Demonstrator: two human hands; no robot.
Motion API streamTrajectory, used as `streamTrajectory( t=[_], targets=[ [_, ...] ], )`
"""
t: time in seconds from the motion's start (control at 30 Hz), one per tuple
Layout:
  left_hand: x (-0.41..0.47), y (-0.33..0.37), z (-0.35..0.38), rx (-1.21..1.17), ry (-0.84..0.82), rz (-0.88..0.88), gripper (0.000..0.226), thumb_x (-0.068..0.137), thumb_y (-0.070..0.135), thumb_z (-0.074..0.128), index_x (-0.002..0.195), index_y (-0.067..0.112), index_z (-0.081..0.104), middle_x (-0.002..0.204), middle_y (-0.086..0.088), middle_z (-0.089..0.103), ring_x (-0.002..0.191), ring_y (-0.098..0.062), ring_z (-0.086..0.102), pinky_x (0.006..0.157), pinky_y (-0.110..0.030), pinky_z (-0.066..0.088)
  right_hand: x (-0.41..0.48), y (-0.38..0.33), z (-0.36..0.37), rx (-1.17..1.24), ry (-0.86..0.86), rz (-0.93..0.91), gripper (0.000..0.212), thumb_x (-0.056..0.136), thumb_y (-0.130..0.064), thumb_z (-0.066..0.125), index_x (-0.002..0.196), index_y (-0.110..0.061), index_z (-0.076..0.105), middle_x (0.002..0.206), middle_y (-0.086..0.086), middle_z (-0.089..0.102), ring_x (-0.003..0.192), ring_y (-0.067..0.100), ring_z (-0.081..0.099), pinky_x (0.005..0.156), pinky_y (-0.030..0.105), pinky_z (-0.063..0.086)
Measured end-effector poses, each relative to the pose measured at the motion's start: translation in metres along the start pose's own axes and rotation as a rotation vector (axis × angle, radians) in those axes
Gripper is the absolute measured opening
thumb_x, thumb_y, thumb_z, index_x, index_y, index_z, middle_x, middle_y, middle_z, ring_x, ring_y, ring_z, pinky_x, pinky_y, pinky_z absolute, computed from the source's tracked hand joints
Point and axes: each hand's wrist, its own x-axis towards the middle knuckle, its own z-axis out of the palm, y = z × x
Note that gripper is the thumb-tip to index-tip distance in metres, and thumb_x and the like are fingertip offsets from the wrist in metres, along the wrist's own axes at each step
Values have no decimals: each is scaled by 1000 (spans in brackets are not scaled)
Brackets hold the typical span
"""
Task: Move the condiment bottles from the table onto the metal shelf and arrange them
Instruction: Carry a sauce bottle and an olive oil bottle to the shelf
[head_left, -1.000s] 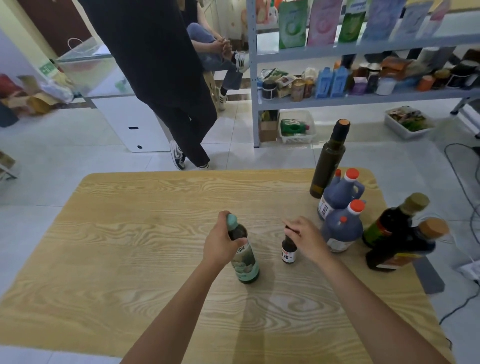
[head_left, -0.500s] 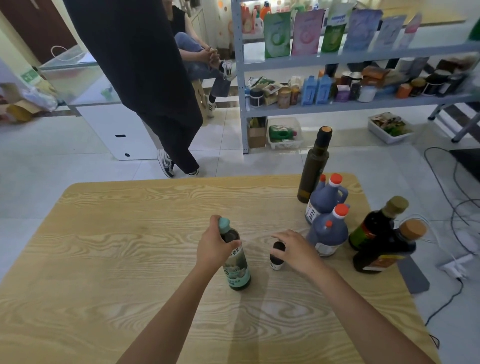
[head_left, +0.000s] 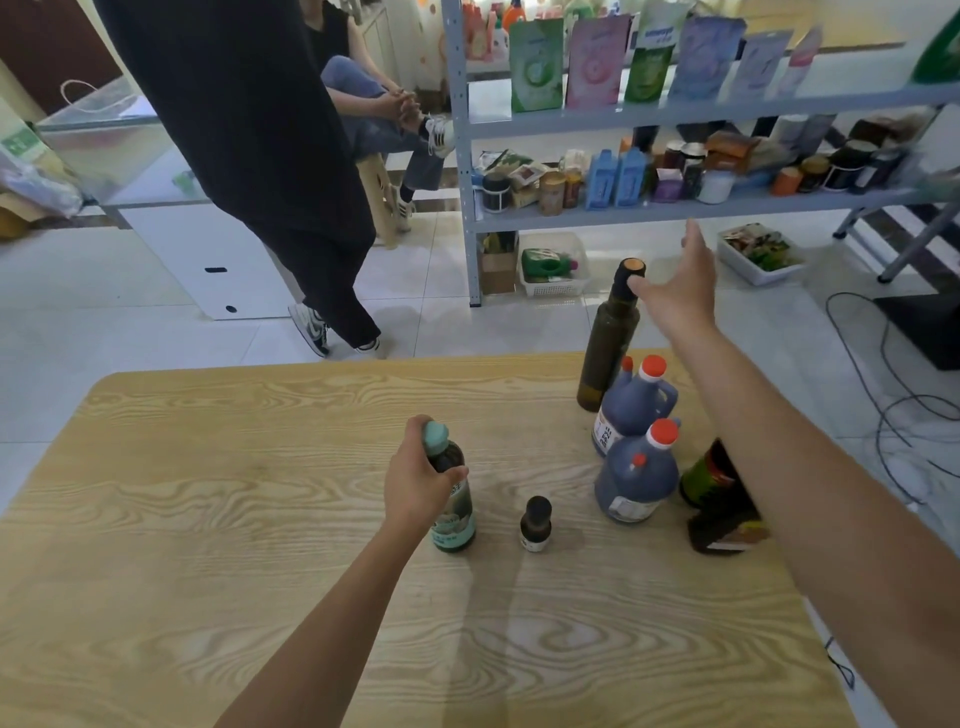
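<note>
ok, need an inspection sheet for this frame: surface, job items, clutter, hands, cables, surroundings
Surface: wooden table, bottles grouped on its right half.
Job's things: teal-capped bottle upright, held; small dark bottle standing free beside it; tall olive bottle; rear red-capped jug; front red-capped jug; dark bottles partly hidden by the right forearm; metal shelf already stocked.
Clutter: white baskets on the floor under the shelf.
Hands: left hand grips the teal-capped bottle's neck; right hand open beside the tall olive bottle's neck, contact unclear.
Cables: black cables on the floor, right of the table.
Surroundings: tiled floor; standing person in black; seated person behind.
</note>
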Motion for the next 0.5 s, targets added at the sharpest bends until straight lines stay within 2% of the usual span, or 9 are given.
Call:
streamTrajectory(
  t=[0.1, 0.17, 0.3, 0.4, 0.5],
  targets=[
    [4, 3, 2, 32, -7, -5, 65, 72, 17, 81, 121, 25, 39, 102, 2, 57, 92, -23, 58, 78, -43, 53, 27, 1, 3, 101, -315, 66, 79, 90, -10, 59, 151, -26, 11, 152, 5, 28, 137, 26, 32, 107, 41, 34],
    [5, 3, 3, 46, 1, -3, 66, 72, 18, 81, 122, 25, 39, 101, 4, 57, 92, -21, 57, 78, -42, 53, 34, 3, 8, 31, -434, 22, 63, 94, -10, 53, 148, -24, 23, 148, 7, 35, 132, 28, 38, 103, 40, 37],
    [7, 3, 5, 67, 16, -6, 68, 72, 21, 81, 124, 26, 38, 102, 5, 57, 92, -20, 57, 79, -41, 53, 38, 0, 18, -72, -470, -73, 43, 93, -9, 52, 134, -19, 45, 138, 11, 47, 122, 28, 45, 91, 35, 42],
    [8, 3, 7, 78, 27, -12, 67, 72, 23, 80, 123, 28, 37, 100, 7, 57, 90, -19, 57, 78, -41, 53, 36, -4, 26, -173, -486, -179, 34, 91, -12, 56, 125, -16, 51, 136, 10, 47, 119, 29, 47, 87, 34, 41],
    [9, 4, 8, 91, 29, -9, 66, 72, 23, 80, 122, 29, 37, 99, 7, 56, 89, -19, 57, 76, -41, 52, 26, -8, 40, -303, -422, -259, 30, 89, -24, 60, 117, -18, 53, 122, 8, 57, 107, 28, 54, 79, 33, 41]
  ],
)
